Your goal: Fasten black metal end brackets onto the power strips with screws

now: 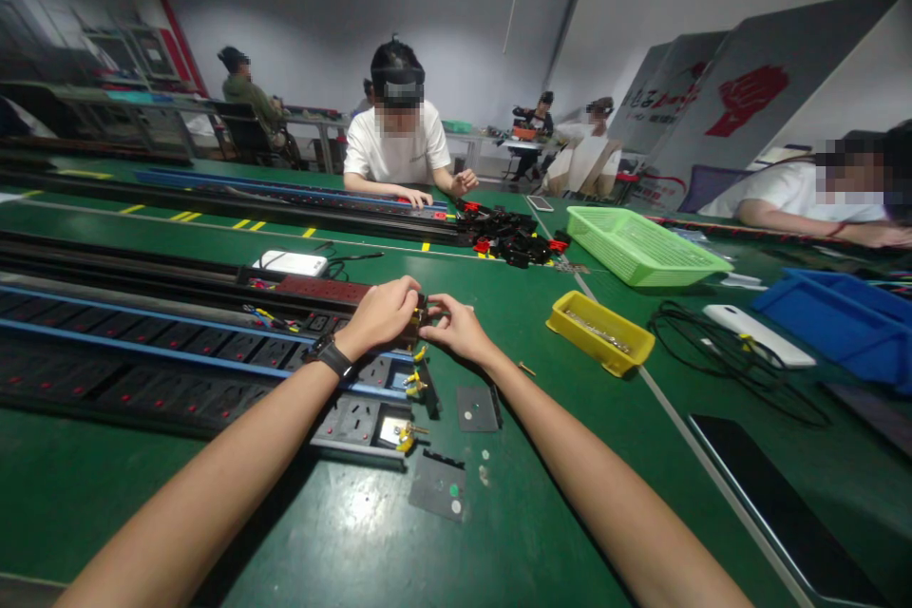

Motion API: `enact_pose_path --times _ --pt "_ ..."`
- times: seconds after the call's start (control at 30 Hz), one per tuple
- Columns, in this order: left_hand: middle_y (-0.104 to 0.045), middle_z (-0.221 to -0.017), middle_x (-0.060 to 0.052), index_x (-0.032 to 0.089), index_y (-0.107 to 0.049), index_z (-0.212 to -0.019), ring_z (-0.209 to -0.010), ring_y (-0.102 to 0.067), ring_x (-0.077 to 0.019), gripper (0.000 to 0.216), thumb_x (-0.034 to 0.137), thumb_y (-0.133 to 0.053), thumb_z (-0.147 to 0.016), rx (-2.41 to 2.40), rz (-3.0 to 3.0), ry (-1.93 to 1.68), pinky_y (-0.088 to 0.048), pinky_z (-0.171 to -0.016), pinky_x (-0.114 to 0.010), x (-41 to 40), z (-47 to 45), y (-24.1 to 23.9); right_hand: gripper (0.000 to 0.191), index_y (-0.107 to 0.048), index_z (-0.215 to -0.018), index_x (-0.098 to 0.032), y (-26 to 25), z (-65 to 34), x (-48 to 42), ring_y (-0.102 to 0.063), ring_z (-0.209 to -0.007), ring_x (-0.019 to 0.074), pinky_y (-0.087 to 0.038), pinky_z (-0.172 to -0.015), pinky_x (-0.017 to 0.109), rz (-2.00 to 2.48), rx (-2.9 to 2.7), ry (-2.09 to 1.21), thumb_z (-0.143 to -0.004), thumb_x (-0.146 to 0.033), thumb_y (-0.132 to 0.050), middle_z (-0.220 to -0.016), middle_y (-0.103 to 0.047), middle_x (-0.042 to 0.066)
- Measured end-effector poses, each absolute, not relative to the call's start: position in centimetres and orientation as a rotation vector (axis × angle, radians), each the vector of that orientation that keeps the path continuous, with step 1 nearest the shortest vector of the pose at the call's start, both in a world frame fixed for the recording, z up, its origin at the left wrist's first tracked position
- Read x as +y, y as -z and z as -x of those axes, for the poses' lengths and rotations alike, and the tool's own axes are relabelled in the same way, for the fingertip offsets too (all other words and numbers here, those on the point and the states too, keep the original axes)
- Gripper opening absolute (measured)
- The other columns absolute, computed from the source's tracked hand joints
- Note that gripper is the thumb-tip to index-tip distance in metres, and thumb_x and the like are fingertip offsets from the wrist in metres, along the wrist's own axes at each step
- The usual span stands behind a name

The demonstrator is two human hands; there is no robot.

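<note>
My left hand (385, 313), with a dark watch on its wrist, is closed over the end of a power strip with a dark red section (324, 290). My right hand (456, 328) meets it there from the right, thumb and fingers pinched at a small dark piece mostly hidden by the fingers. Nearer to me lie a blue-edged power strip (214, 342) and a black power strip (157, 389), with yellow-sleeved wire ends (406, 437) at their open ends. Beside these ends are two flat grey end plates, one farther (476, 408) and one nearer (438, 484).
Right of my hands stand a yellow bin (602, 337) with small metal parts, a green basket (641, 247) and blue bins (841, 318). A phone (776, 503) and a cable (712, 370) lie at the right. Across the table, a person (399, 142) works by a black-and-red pile (509, 233).
</note>
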State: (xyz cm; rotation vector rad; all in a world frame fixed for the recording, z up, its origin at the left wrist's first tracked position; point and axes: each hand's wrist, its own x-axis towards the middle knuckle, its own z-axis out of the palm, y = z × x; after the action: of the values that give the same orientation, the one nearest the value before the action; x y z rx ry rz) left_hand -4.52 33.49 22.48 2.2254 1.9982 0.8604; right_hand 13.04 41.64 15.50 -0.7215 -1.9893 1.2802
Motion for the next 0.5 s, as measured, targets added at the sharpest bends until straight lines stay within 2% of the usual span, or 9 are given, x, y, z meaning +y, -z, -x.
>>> enact_pose_path --times 0.27,0.5 --pt "-0.073 -0.100 -0.005 0.020 -0.067 -0.100 -0.094 -0.067 -0.0220 0.029 0.027 -0.038 -0.101 1.972 -2.291 -0.835 -0.046 -0.081 -0.031 33.52 4.62 -22.48 0.066 -0.061 -0.125 -0.016 -15.41 -13.11 41.77 -0.062 -0.059 0.0107 -0.050 -0.059 0.025 0.736 -2.019 -1.218 -0.067 -0.038 -0.085 -0.106 -0.074 0.007" --pt "-0.075 -0.099 -0.004 0.022 -0.069 -0.101 -0.092 -0.069 -0.0218 0.027 0.026 -0.042 -0.099 2.014 -2.260 -0.807 -0.044 -0.074 -0.028 33.40 4.49 -22.72 0.066 -0.063 -0.124 -0.015 -15.31 -13.01 41.83 -0.063 -0.060 0.0112 -0.050 -0.060 0.025 0.730 -2.019 -1.178 -0.067 -0.037 -0.086 -0.103 -0.074 0.007"
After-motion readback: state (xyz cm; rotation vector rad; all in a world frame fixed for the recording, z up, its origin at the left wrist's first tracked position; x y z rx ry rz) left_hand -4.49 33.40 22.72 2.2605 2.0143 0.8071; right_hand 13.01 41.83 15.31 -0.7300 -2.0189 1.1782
